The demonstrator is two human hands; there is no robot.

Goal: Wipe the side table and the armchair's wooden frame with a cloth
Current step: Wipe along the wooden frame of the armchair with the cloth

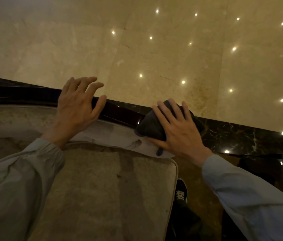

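Right hand (177,126): fingers spread flat, pressing folded dark grey cloth (147,126) onto glossy dark wooden armchair frame (120,113) to wipe.
Left hand (78,103): fingers splayed, resting on frame, likely bracing.

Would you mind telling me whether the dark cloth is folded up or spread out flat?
Folded: the cloth forms a thick, compact pad under the right hand, lying on the chair's dark wooden frame.

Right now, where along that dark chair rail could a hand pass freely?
The dark wooden rail is bare between the left hand and the cloth under the right hand, and again left of the left hand. The seat cushion is bare between the sleeves. It is crowded at the cloth.
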